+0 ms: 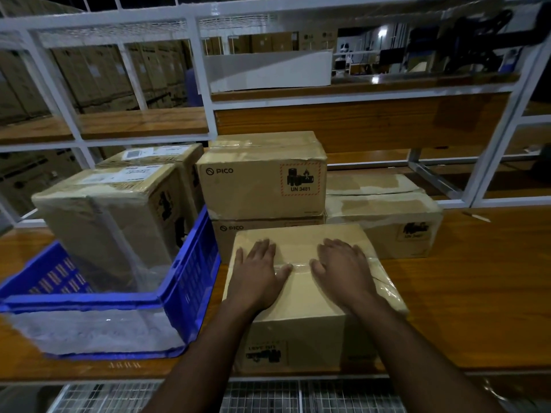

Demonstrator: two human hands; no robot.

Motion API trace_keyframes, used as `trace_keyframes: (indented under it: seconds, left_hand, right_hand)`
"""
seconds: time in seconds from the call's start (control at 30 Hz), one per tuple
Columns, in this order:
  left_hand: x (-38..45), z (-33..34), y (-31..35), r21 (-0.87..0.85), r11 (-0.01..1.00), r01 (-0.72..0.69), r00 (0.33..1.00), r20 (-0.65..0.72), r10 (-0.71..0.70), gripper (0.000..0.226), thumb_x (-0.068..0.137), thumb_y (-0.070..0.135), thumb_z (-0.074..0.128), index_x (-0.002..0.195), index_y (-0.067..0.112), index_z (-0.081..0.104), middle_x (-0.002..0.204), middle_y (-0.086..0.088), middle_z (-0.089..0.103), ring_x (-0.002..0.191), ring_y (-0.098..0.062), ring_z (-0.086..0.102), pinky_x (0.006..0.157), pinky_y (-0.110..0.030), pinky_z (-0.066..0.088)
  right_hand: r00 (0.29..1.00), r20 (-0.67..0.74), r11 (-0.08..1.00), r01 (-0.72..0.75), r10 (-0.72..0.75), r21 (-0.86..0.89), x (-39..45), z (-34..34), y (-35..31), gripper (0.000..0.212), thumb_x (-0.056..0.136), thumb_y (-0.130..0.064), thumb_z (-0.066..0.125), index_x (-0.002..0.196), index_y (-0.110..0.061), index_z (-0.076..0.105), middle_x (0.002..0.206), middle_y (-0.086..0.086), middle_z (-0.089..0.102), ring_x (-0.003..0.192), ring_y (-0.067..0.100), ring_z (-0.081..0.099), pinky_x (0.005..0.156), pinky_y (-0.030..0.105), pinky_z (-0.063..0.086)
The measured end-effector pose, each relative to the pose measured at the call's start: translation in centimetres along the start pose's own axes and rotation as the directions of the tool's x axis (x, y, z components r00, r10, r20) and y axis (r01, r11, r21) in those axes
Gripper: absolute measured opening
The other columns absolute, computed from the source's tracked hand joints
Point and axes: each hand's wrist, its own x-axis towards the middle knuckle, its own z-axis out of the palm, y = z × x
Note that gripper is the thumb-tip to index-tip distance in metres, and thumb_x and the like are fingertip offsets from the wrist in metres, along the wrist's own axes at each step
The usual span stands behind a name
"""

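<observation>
**Entry: hands and carton, head view**

1. Left hand (259, 272): palm down, fingers straight and spread, lying flat on the lid of the front carton (301, 326). It grips nothing.
2. Right hand (343, 269): the same, flat on the lid beside the left, with a gap between the thumbs.
3. Front carton: sits directly under both hands at the near edge of the table (465, 293). Its tape seam (298, 266) runs left to right and passes under the thumbs. I cannot tell through this lens which way the long axis lies.
4. Blue crate (190, 281): just left of the carton, walls close to touching it. My left hand is the nearer one. I judge that any transfer goes leftward over that wall.
5. Crate contents: two wrapped cartons, one nearer (110, 222) and one behind it (155, 158), both in the far part. Clear film lines the near part.
6. Behind the front carton: two stacked PICO boxes, upper (259, 186) and lower (238, 231).
7. Behind and to the right: a taped carton (384, 216).
</observation>
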Motion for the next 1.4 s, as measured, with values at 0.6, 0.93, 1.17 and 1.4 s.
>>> trace_keyframes:
  seconds: [0.6,0.93,1.17,1.4]
  left_hand:
    - [-1.9,-1.2,-2.0,-0.415,0.860,0.297,0.914,-0.136,-0.381,0.092,0.078,0.065,0.073,0.146,0.015,0.036,0.134,-0.008,0.058,0.119,-0.028,0.058,0.091,-0.043,0.053]
    - [-8.8,-2.1,-0.4,-0.668,0.744,-0.024,0.799,-0.460,-0.388,0.122,0.072,0.041,0.088,0.158,0.044,0.002,0.161,0.004,0.035,0.142,-0.020,0.041,0.109,-0.046,0.042]
    - [-10.3,-0.2,-1.2,-0.641,0.767,0.002,0.810,-0.449,-0.377,0.141,0.061,0.021,0.096,0.155,0.046,-0.006,0.157,-0.004,0.019,0.139,-0.018,0.030,0.112,-0.046,0.037]
    - [-10.4,-0.5,-1.8,-0.510,0.858,-0.062,0.770,-0.572,-0.284,0.126,0.066,0.054,0.085,0.161,0.032,0.005,0.161,0.003,0.021,0.148,-0.024,0.026,0.113,-0.053,0.039]
  right_hand:
    - [0.915,-0.082,0.912,-0.381,0.396,0.154,-0.4,-1.1,3.0,0.066,0.089,-0.052,0.065,0.136,-0.012,0.043,0.125,0.013,0.059,0.109,0.029,0.061,0.079,0.038,0.054]
    - [0.826,-0.403,0.864,-0.184,0.395,0.469,-6.5,-4.3,1.6,0.096,0.088,-0.058,0.060,0.158,-0.026,0.004,0.154,0.012,0.031,0.134,0.031,0.041,0.095,0.044,0.046]
    - [0.822,-0.323,0.782,-0.217,0.469,0.584,-7.7,-3.5,2.6,0.106,0.077,-0.090,0.014,0.156,-0.020,0.017,0.150,0.015,0.045,0.123,0.036,0.056,0.089,0.042,0.048]
    - [0.829,-0.372,0.842,-0.198,0.417,0.501,-7.3,-3.1,1.6,0.074,0.094,-0.055,0.045,0.154,-0.018,0.023,0.152,0.013,0.036,0.139,0.032,0.037,0.107,0.055,0.041]
